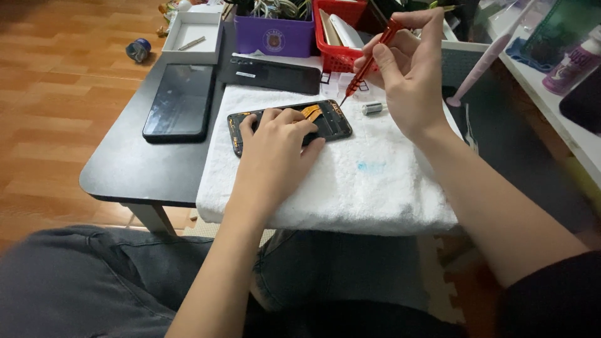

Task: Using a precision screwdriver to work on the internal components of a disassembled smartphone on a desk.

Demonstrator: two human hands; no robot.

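On the wooden floor (pixel 56 75) at far left lies a small blue roll (pixel 138 49). The black counter (pixel 131 169) carries a dark slab with a glossy screen (pixel 180 100), and behind it a white box (pixel 191 28) with 1 thin tool inside. A white towel (pixel 350 181) covers the counter's right part. On the towel lies an opened phone (pixel 335 122) (orange ribbon cable showing), and the left hand (pixel 275 150) presses flat on it, fingers spread, its grip closed on nothing. Behind the phone rest a black back cover (pixel 275 75), a purple bin (pixel 274 34) and a red basket (pixel 338 31). The right hand (pixel 410 75) has its grip clamped on a red screwdriver (pixel 369 59), tilted, its tip touching the phone's upper right corner. A small silver cylinder (pixel 374 108) lies just beside.
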